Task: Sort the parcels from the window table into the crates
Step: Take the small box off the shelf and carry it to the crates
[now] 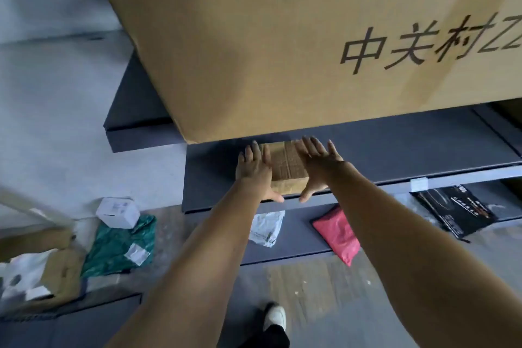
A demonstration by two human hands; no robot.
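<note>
A small brown cardboard parcel (286, 168) with tape across its top sits on a dark grey shelf (395, 150), just under a very large cardboard box (268, 37). My left hand (255, 171) presses flat against the parcel's left side. On the parcel's right side my right hand (317, 165) lies flat as well. Both hands have straight fingers and thumbs reaching under the front edge. The parcel's far end is hidden beneath the big box.
On the lower shelf lie a white mailer bag (267, 227), a pink mailer (337, 234) and a black packet (454, 210). At the left are a green mailer (121, 246), a small white box (118, 212) and brown and white parcels (39, 271). My shoe (275, 316) stands on the wood floor.
</note>
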